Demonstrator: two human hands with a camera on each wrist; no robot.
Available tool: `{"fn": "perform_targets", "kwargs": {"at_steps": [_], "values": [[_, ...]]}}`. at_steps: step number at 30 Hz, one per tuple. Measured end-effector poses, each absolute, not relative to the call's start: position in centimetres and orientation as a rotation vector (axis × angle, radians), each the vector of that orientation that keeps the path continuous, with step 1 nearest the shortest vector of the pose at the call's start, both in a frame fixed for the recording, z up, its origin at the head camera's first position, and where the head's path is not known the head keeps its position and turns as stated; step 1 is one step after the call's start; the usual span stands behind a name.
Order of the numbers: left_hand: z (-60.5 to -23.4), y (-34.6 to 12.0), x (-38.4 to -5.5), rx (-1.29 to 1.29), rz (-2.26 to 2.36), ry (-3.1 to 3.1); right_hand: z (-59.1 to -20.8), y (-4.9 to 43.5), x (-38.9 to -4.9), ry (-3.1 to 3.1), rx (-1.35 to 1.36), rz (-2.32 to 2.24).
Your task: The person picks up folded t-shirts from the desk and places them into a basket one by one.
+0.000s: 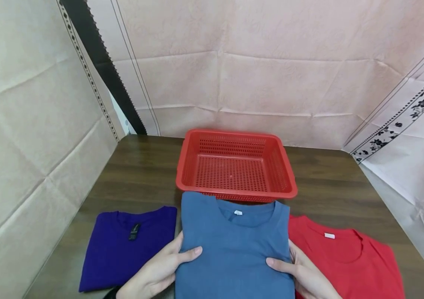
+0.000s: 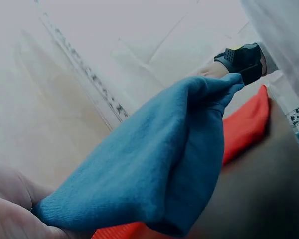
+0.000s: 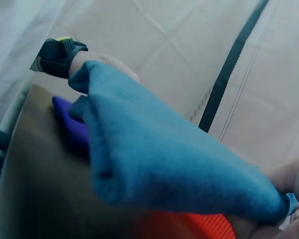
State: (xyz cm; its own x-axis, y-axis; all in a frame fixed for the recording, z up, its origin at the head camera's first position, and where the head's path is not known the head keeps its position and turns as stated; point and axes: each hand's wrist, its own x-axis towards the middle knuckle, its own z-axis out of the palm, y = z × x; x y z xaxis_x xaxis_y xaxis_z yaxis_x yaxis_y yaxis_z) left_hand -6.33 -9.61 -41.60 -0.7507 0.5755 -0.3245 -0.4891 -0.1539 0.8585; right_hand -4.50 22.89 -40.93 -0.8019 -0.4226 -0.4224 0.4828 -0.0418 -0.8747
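A folded blue T-shirt (image 1: 236, 253) is held up between both hands, its neckline toward the basket. My left hand (image 1: 163, 265) grips its left edge, thumb on the front and fingers behind. On the opposite edge my right hand (image 1: 305, 270) pinches it the same way. Both wrist views show the blue T-shirt (image 2: 139, 159) raised above the table, its lower folds hanging loose. Just beyond the shirt stands a red plastic basket (image 1: 234, 193), its inside bare in the head view.
On the left of the wooden table (image 1: 140, 166) lies a folded purple T-shirt (image 1: 122, 249). A folded red T-shirt (image 1: 346, 253) lies at the right, partly covered by the blue one and my right hand. Pale patterned sheets (image 1: 271, 83) hang behind and beside the table.
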Motion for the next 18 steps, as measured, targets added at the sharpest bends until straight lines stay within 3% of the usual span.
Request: {"fn": "perform_targets", "kwargs": {"at_steps": [9, 18], "values": [[-36.9, -9.7, -11.8, 0.19, 2.023, 1.331, -35.1, 22.6, -8.6, 1.731, 0.124, -1.961], [-34.1, -8.9, -18.4, 0.21, 1.968, 1.391, -33.4, 23.7, -14.6, 1.714, -0.04, -1.995]]}}
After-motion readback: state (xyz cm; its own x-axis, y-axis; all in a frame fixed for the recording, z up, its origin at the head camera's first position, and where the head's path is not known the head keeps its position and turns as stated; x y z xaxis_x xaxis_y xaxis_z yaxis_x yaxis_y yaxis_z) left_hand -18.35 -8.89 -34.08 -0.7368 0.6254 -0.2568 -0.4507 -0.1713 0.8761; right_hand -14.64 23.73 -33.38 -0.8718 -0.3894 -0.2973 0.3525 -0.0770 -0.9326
